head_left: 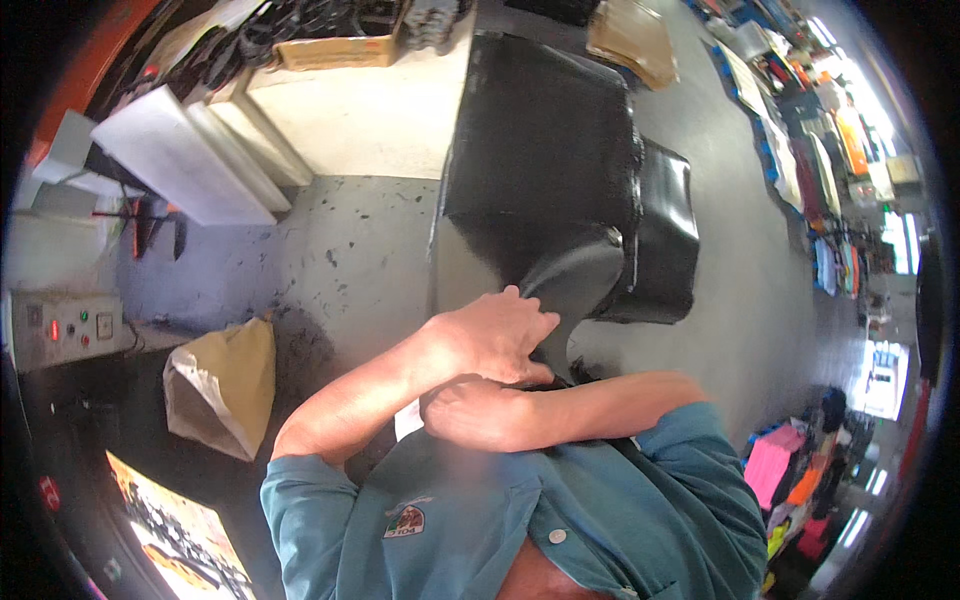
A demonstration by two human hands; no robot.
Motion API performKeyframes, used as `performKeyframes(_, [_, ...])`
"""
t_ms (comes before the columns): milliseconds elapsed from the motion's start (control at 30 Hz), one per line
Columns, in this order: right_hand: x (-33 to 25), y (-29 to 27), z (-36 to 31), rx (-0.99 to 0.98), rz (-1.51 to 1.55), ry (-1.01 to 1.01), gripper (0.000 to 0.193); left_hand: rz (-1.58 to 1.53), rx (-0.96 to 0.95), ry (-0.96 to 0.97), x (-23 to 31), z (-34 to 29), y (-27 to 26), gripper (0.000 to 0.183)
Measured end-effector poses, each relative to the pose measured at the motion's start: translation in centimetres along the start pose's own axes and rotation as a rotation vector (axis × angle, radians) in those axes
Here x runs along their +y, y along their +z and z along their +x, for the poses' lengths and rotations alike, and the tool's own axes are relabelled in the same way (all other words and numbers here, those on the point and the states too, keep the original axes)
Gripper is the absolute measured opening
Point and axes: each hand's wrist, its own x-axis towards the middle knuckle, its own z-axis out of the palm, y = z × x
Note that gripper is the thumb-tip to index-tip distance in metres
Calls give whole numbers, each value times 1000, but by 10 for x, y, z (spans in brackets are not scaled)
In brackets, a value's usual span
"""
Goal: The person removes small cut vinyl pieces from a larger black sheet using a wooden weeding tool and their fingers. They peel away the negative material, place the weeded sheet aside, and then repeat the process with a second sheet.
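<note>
A glossy black sheet, leather-like, hangs in front of me, and its near part narrows into folds. My left hand lies over this near part, back up, with fingers spread on the material and the thumb apart. Crossing from the right, my right forearm passes close to my chest. My right hand is closed beneath the left wrist; what its fingers hold is hidden. A small white piece shows beside it. More black sheet hangs behind, to the right.
White boards lean against a pale table at far left. On it stands a cardboard box. A control panel and a tan sack-like piece are at left. Brown sheets lie beyond; loaded racks line the right.
</note>
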Motion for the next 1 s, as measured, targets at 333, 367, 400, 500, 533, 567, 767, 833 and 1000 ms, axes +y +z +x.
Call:
performKeyframes(333, [-18, -27, 29, -541, 371, -348, 18, 15, 159, -537, -8, -57, 57, 84])
performKeyframes(367, [-18, -35, 30, -559, 386, -364, 18, -34, 173, -558, -5, -65, 60, 87])
performKeyframes(400, [-18, -40, 29, -495, 417, -364, 18, -77, 163, -598, -2, -68, 63, 98])
performKeyframes(500, [-21, -42, 22, -555, 610, -418, 17, -187, 204, -665, 12, -80, 83, 102])
performKeyframes(533, [-23, -40, 19, -618, 606, -473, 15, -245, 177, -703, 15, -82, 89, 105])
performKeyframes(567, [-26, -38, 15, -664, 597, -525, 14, -315, 163, -721, 19, -85, 96, 104])
performKeyframes(767, [-46, -27, 13, -805, 801, -628, 18, -479, 165, -819, 37, -115, 145, 103])
performKeyframes(833, [-52, -25, 17, -792, 737, -788, 20, -510, 232, -872, 43, -125, 169, 101])
performKeyframes(1000, [-93, -20, 50, -741, 656, -937, 16, -600, 541, -902, 40, -163, 235, 87])
